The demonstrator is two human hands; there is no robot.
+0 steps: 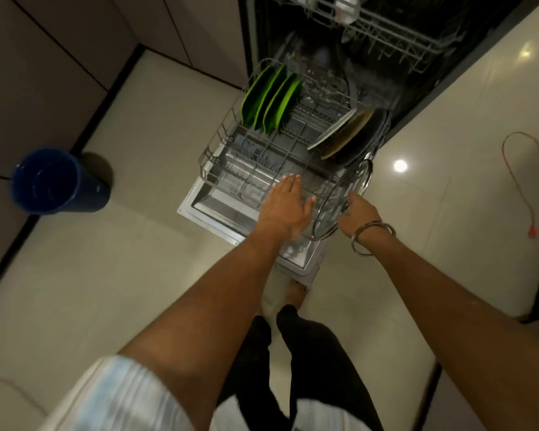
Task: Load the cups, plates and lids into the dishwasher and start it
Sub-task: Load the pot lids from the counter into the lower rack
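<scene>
The dishwasher's lower rack (218, 141) is pulled out over the open door (200, 213). Green plates (271, 101) stand upright at its far left. A white plate (330, 132), a tan one and a dark one lean at its right. My right hand (356, 209) holds a glass lid (342, 200) by its knob, upright at the rack's near right corner. My left hand (285, 203) lies flat, fingers straight, over the rack's front beside the lid. The upper rack (386, 32) holds some pale items I cannot make out.
A blue bucket (53, 181) stands on the tiled floor at left. An orange cord (520, 178) lies on the floor at right. Cabinet fronts run along the left. My legs and feet are just in front of the door's edge.
</scene>
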